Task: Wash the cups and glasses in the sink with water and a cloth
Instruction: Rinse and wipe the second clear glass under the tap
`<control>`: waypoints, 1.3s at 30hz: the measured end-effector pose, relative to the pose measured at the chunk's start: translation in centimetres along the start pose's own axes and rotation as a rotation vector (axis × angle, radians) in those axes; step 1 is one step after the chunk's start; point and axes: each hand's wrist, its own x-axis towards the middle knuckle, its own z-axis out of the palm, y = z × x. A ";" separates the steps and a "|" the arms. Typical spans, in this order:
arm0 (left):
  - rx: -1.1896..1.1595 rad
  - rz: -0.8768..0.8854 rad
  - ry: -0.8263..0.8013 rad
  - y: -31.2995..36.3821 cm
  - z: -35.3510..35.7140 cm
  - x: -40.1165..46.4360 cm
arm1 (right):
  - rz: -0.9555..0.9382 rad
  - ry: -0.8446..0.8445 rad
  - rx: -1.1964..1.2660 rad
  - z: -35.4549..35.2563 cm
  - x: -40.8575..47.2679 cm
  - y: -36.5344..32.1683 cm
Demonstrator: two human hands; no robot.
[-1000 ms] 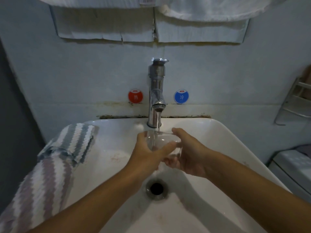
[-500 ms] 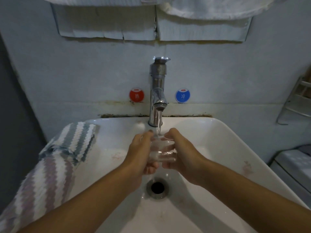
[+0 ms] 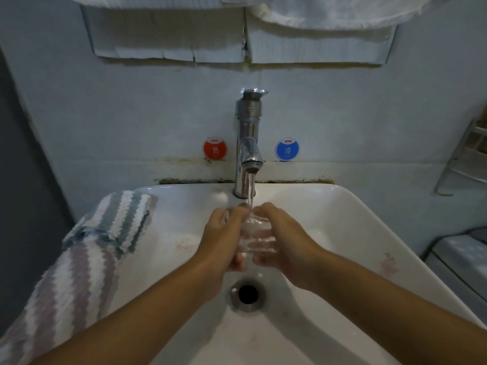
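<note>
Clear glass (image 3: 255,234) cupped between left hand (image 3: 224,233), right hand (image 3: 286,238).

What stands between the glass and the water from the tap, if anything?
Nothing visible. Both hands, left hand and right hand, hold the glass directly under the tap, and the water stream falls onto it.

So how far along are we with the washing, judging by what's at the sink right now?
Done: nothing visibly finished; no washed cups or glasses show anywhere. In hand: the tap runs, and the left hand and right hand both grip one clear glass under the stream, over the sink. Left: the striped cloth lies unused on the left rim, so wiping remains. No other cups show.
</note>
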 end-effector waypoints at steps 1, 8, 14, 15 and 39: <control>0.048 0.050 0.016 0.0 0.1 -0.1 | 0.082 -0.006 0.047 -0.2 0.0 -0.1; 0.031 0.024 0.001 0.2 0.6 0.2 | -0.027 0.017 0.070 -0.5 -0.1 -0.4; 0.046 0.008 0.051 0.4 0.0 0.3 | -0.010 -0.038 0.027 -0.3 0.3 -0.3; 0.120 0.075 0.079 0.3 0.1 0.3 | 0.080 -0.057 0.069 -0.5 0.3 -0.4; 0.461 0.245 0.212 -0.6 0.2 0.7 | -0.714 0.027 -1.142 -1.4 1.9 2.0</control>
